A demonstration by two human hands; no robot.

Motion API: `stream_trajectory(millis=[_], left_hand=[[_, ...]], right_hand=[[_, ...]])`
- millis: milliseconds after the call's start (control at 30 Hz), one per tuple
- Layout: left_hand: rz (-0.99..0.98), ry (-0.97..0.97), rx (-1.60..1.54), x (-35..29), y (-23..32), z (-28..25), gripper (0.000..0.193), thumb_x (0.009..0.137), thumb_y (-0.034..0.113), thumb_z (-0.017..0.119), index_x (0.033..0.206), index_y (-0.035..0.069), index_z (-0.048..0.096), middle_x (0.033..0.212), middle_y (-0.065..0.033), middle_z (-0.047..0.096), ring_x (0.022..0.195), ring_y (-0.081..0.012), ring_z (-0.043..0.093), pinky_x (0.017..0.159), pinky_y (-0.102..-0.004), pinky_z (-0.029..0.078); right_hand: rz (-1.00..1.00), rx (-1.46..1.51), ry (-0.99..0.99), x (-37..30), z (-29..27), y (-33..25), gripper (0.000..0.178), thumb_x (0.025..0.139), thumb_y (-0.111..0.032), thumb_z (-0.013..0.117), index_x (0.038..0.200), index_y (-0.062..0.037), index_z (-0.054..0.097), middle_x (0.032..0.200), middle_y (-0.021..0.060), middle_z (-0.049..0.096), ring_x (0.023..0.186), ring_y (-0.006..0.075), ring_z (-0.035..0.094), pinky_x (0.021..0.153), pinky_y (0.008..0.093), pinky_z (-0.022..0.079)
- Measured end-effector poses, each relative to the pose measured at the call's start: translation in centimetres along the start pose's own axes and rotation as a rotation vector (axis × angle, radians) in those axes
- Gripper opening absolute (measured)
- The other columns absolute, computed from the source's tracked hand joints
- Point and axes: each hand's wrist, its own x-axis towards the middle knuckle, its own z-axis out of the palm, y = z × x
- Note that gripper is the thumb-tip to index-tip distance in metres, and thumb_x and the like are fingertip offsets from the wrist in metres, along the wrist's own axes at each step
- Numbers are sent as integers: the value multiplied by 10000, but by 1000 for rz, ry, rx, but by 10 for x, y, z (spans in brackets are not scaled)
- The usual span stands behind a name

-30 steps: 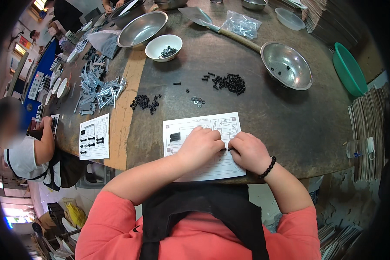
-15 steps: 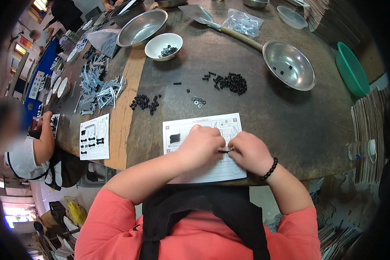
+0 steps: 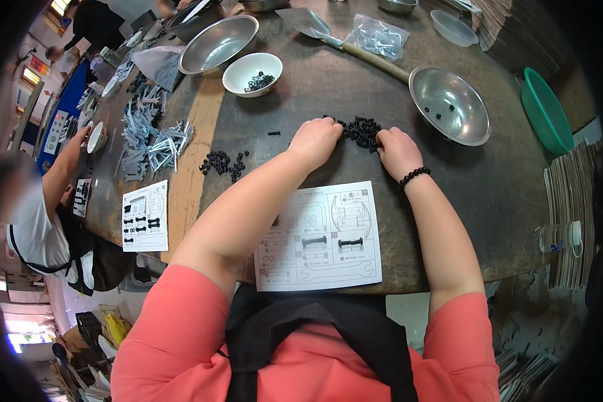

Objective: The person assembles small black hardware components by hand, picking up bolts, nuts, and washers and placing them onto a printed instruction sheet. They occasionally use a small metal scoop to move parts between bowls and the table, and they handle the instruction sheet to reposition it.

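Note:
My left hand [image 3: 318,142] is at the left side of a pile of black bolts [image 3: 362,128], fingers curled and fingertips among the bolts. At the pile's right side my right hand [image 3: 398,153], wearing a black bead bracelet, has its fingers bent in against the bolts. What either hand pinches is too small to make out. A printed drawing sheet [image 3: 342,278] lies close to me, partly under my left forearm, with a dark bolt-like piece [image 3: 350,243] on it. A lone black bolt [image 3: 274,133] and a heap of black nuts [image 3: 222,163] lie to the left.
A white bowl [image 3: 238,80] of nuts, a steel basin [image 3: 218,45] and a long-handled shovel [image 3: 372,61] are farther back. Another steel bowl [image 3: 479,110] stands right. Grey metal parts [image 3: 141,127] and another sheet [image 3: 155,234] lie left, near a co-worker [image 3: 37,228].
Both hands have moved away from me, from over the sheet to the bolt pile. More of the sheet shows; my left arm now hides the washers. The co-worker's arm has reached forward.

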Motion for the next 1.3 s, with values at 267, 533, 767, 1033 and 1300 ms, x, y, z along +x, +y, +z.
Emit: stream_trajectory(millis=[267,533,767,1033,1300], left_hand=[[30,19,-35,-18,9,-9,125,782,111,596,887,63,644,904,-128,598,869,-327,593,759,-406,487],[266,98,-361,-136,52,-28,175,706,116,694,868,75,641,819,-80,592,783,-278,587,690,-389,469],[183,133,-353,-168,62,-33,141,734,164,661,855,92,648,794,-64,596,775,-265,586,682,-385,452],[279,66,-284,-166,75,-13,142,737,156,668,869,119,632,816,-29,588,783,-234,578,686,-365,414],[302,153,-256,-164,82,-9,88,757,163,547,798,104,598,800,-48,555,781,-233,566,727,-368,406]], right_hand=[[-4,99,-77,-19,-19,-11,147,778,-202,626,839,-69,614,864,126,607,858,306,591,741,409,487],[-203,343,-68,-112,-38,-21,137,752,-132,663,850,-62,598,784,96,578,765,284,574,686,371,468],[-22,267,-181,-131,-38,-8,199,754,-182,684,897,-74,599,826,104,591,815,296,585,713,384,482],[27,117,-184,-156,-31,-15,152,756,-154,670,835,-53,588,809,123,592,793,309,580,702,385,475],[-251,389,1,-158,-45,-67,109,699,-80,673,775,-72,596,749,83,562,718,267,571,627,368,475]])
